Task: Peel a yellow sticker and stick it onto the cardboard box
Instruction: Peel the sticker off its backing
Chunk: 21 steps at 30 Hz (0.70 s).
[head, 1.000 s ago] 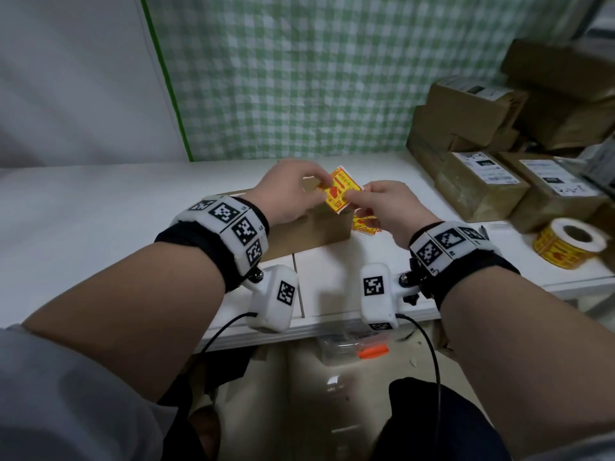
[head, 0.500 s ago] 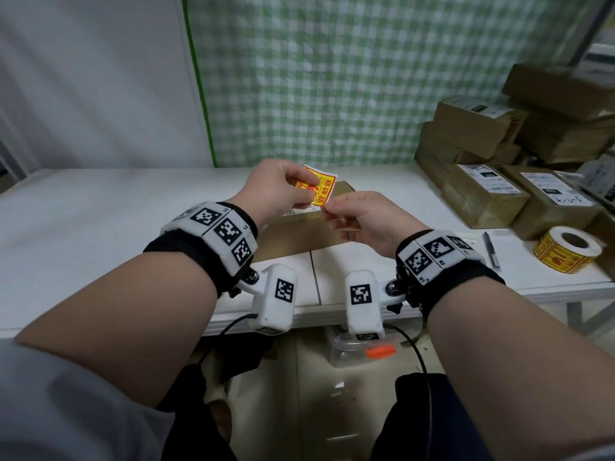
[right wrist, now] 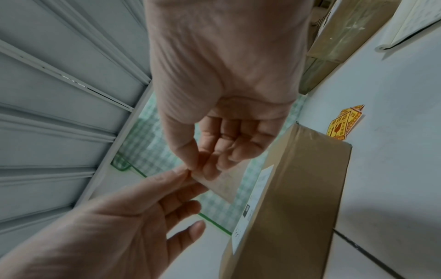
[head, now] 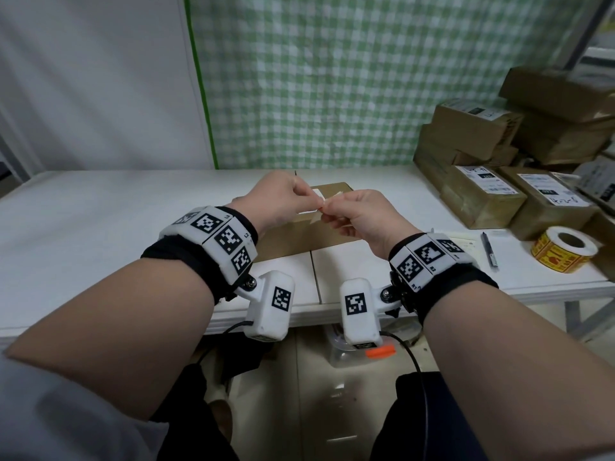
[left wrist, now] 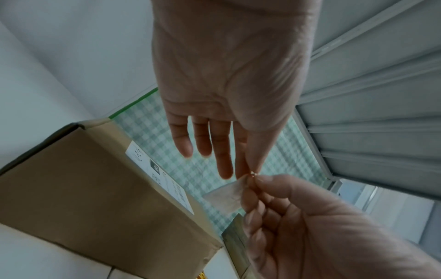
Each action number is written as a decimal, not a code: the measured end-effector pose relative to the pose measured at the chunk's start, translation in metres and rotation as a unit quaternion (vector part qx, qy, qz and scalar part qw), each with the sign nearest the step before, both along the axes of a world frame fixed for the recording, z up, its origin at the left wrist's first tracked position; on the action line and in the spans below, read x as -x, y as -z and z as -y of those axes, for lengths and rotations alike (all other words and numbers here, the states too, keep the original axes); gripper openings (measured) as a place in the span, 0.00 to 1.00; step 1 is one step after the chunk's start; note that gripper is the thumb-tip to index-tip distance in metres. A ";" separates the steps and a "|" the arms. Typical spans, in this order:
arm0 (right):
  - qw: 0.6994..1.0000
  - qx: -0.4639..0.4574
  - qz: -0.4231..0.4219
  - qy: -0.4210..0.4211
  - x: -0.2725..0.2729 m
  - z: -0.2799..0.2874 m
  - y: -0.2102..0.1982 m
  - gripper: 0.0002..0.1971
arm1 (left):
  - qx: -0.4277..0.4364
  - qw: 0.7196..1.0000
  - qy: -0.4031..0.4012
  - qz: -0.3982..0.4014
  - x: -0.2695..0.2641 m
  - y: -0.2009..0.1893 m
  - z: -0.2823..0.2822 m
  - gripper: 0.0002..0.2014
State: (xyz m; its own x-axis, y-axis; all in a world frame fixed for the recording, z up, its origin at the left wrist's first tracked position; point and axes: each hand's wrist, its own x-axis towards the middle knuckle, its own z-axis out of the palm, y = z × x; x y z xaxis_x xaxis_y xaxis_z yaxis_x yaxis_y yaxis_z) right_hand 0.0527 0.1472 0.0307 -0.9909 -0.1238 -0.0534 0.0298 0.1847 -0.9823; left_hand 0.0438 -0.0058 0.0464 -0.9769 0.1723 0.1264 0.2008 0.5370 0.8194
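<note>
A brown cardboard box [head: 309, 234] with a white label lies on the white table, just beyond my hands; it also shows in the wrist views [left wrist: 95, 188] [right wrist: 298, 188]. Both hands meet above it. My left hand [head: 314, 202] pinches one corner of the yellow sticker [head: 317, 216] between thumb and forefinger, its other fingers straight [left wrist: 203, 139]. My right hand [head: 327, 207] pinches the same piece from the other side with curled fingers. Only the sticker's pale back [left wrist: 226, 194] [right wrist: 222, 185] shows. Whether sticker and backing have parted I cannot tell.
A roll of yellow stickers [head: 562, 251] and a pen [head: 489, 251] lie at the table's right. Labelled cardboard boxes [head: 482, 194] are stacked behind them. Loose yellow stickers [right wrist: 343, 122] lie on the table beside the box. A green checked curtain hangs at the back.
The sticker has turned between my fingers: its yellow printed face showed before, now only the pale back. Both hands stayed together over the box.
</note>
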 end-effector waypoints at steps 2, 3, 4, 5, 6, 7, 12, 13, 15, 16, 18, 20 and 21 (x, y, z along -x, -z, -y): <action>1.000 -0.013 -0.007 0.000 0.000 -0.002 0.001 0.06 | 0.038 0.999 -0.004 -0.010 -0.001 -0.001 -0.002 0.10; 1.000 -0.020 -0.010 -0.002 0.000 -0.002 0.002 0.08 | 0.053 0.999 -0.007 -0.010 0.000 -0.001 -0.004 0.11; 1.000 -0.026 -0.011 -0.005 0.000 -0.003 0.002 0.08 | 0.063 0.998 -0.008 -0.006 0.000 -0.001 -0.005 0.12; 0.999 -0.030 -0.011 -0.009 -0.001 -0.003 0.003 0.06 | 0.066 0.998 -0.007 0.003 0.000 -0.001 -0.006 0.12; 0.999 -0.032 -0.010 -0.012 -0.001 -0.002 0.003 0.05 | 0.060 0.998 -0.006 0.017 -0.001 -0.001 -0.007 0.11; 0.999 -0.034 -0.011 -0.012 -0.001 -0.002 0.003 0.05 | 0.049 0.998 -0.004 0.033 -0.001 -0.002 -0.007 0.10; 0.999 -0.045 -0.021 -0.008 0.000 -0.004 0.003 0.06 | 0.018 0.997 0.012 0.072 -0.002 -0.001 -0.009 0.08; 0.999 -0.046 -0.022 -0.008 0.000 -0.004 0.003 0.05 | 0.018 0.997 0.014 0.075 -0.002 -0.001 -0.010 0.08; 0.999 -0.048 -0.024 -0.008 0.001 -0.004 0.005 0.04 | 0.016 0.997 0.018 0.077 -0.002 -0.002 -0.012 0.07; 0.999 -0.047 -0.025 -0.009 0.001 -0.004 0.005 0.05 | 0.014 0.997 0.019 0.076 -0.002 -0.002 -0.012 0.07; 0.999 -0.043 -0.027 -0.011 0.001 -0.003 0.006 0.07 | 0.011 0.997 0.019 0.075 -0.003 -0.002 -0.012 0.07; 0.999 -0.034 -0.025 -0.015 0.001 -0.004 0.007 0.09 | 0.010 0.997 0.022 0.072 -0.004 -0.002 -0.012 0.07; 0.999 -0.031 -0.025 -0.017 0.000 -0.004 0.007 0.10 | 0.007 0.997 0.023 0.071 -0.005 -0.001 -0.013 0.07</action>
State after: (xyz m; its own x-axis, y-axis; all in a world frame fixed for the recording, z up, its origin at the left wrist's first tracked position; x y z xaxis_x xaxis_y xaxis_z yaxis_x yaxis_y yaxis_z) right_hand 0.0523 0.1513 0.0236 -0.9877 -0.1556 -0.0136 -0.0254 0.2460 -0.9689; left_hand 0.0487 0.0067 0.0478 -0.9758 0.2180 -0.0156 0.1078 0.5421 0.8334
